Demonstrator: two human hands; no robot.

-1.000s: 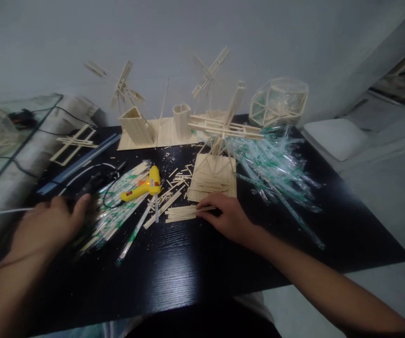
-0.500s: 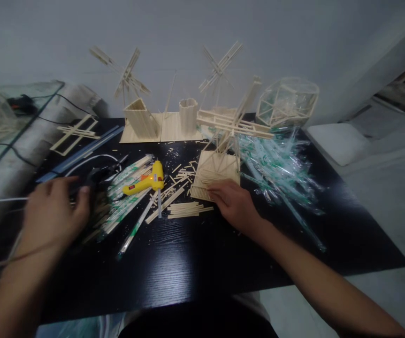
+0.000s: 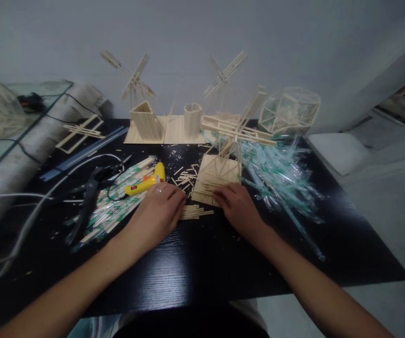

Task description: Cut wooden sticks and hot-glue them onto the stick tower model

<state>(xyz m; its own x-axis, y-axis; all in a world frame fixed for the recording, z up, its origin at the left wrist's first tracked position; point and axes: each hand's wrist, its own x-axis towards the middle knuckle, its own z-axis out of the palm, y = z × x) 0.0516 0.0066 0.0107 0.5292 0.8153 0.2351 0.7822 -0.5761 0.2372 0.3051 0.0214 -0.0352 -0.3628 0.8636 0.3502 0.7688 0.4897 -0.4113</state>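
Note:
My right hand [image 3: 239,204] is closed at the front of a wooden base [image 3: 219,169], its fingertips pinched on thin wooden sticks [image 3: 207,184] that lie over the base. A stick-built windmill [image 3: 237,131] with crossed blades rises from that base. My left hand [image 3: 160,209] is closed, fingers bent together, beside a small pile of short sticks [image 3: 197,212]; what its fingertips hold, if anything, is hidden. Just behind the left hand, a yellow glue gun [image 3: 146,182] rests on plastic-wrapped stick bundles [image 3: 116,209].
Crumpled clear wrappers [image 3: 279,164] spread over the right of the black table [image 3: 202,263]. At the back stand a triangular stick tower [image 3: 146,124], a round one [image 3: 192,119] and a framed polyhedron [image 3: 290,110]. A black tool [image 3: 89,197] and white cable [image 3: 29,225] lie left.
My left hand has moved right from the black tool, now released on the table, to the short stick pile. My right hand stays at the base's front edge. The view has shifted slightly.

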